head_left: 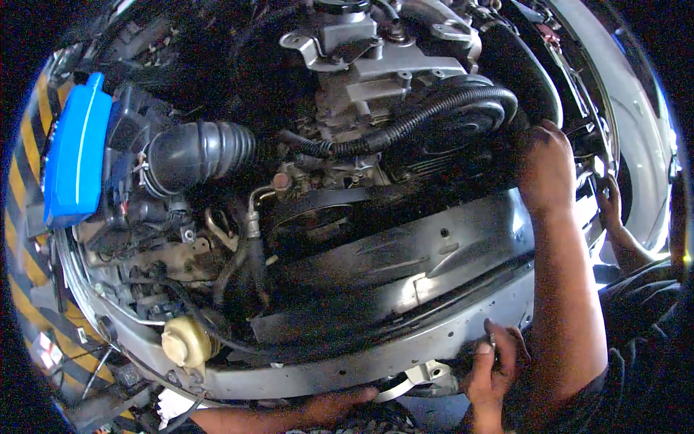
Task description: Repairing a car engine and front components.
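Note:
Along the lower edge my left hand [353, 396] reaches in from the left, its fingers stretched along the underside of the grey front crossmember [318, 385]. Its fingertips are beside a pale curved strip [394, 389]; the hand's underside is hidden. My right hand [497, 365] comes up from the bottom, thumb and fingers pinched together. A small shiny bit shows between them, too small to name. This hand is in front of the crossmember's right part, beside a light metal bracket [426, 372].
A co-worker's bare forearm [567, 289] crosses the right side, its hand [547, 166] by a black hose. Another hand [611, 202] is at the fender side. An engine [397, 61], air intake hose [202, 155], blue bottle [78, 155] and yellowish reservoir [184, 341] fill the bay.

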A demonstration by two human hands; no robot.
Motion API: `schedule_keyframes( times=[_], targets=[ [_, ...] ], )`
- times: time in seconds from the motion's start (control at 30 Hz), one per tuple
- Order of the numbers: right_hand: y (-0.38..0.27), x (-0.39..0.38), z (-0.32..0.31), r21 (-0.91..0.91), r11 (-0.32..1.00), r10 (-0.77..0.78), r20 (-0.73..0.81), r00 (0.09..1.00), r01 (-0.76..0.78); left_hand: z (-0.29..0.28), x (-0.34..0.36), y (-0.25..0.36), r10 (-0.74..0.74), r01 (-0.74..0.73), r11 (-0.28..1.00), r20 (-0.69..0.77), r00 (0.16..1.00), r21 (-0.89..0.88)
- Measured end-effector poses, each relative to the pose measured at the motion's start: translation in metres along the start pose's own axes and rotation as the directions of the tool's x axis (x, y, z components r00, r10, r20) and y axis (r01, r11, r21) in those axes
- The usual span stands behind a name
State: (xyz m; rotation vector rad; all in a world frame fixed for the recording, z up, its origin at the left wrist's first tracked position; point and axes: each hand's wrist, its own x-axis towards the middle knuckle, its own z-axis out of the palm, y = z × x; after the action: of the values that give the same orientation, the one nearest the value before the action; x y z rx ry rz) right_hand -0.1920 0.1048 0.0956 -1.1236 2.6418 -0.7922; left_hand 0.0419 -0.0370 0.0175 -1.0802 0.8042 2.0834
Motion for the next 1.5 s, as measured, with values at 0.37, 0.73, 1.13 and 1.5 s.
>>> schedule_keyframes(
  times=[0.37,0.73,1.13,1.5],
  targets=[
    [0.019,-0.008,0.016,0.191,0.981,0.078,-0.2,0.977,-0.039,0.002,0.028,-0.018,0.214,-0.215,0.975,0.018,0.977,0.063],
    [-0.021,-0.015,0.01,-0.027,0.974,-0.216,-0.405,0.889,0.224,0.013,0.037,-0.001,0.766,-0.788,0.6,-0.187,0.615,-0.137],
    [-0.095,-0.116,0.021,0.941,0.259,0.472,0.074,0.878,-0.219,0.032,0.012,0.023,0.79,-0.763,0.557,-0.072,0.609,-0.328],
    [-0.117,-0.165,0.029,0.555,0.813,0.354,-0.229,0.907,-0.177,0.021,0.039,0.026,0.797,-0.755,0.536,-0.07,0.6,-0.376]
  ],
)
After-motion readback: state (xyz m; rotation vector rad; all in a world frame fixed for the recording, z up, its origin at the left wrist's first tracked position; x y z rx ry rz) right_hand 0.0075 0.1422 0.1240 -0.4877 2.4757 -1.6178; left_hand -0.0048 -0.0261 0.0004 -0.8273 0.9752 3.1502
